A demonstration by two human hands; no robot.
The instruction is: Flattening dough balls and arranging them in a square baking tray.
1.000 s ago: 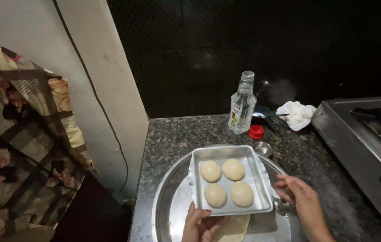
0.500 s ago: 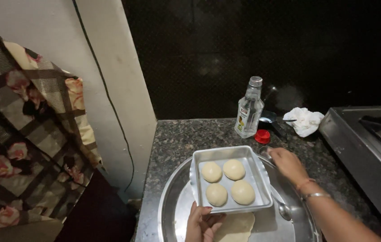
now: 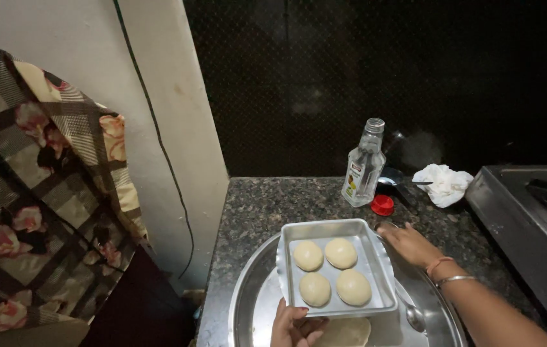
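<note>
A tray (image 3: 376, 257) holding four dough balls (image 3: 328, 270) is sitting on a round platter (image 3: 248, 308) on the counter (image 3: 267, 199), with a bottle (image 3: 363, 164) and its cap (image 3: 383, 205) lying behind, a crumpled cloth (image 3: 442, 183) resting to their right and a stove (image 3: 530, 218) standing at far right.

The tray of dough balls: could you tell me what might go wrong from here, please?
The tray is gripped only at its near edge by the left hand, so it could tip and roll the four dough balls. The right hand is close to the uncapped bottle and might knock it over.
</note>
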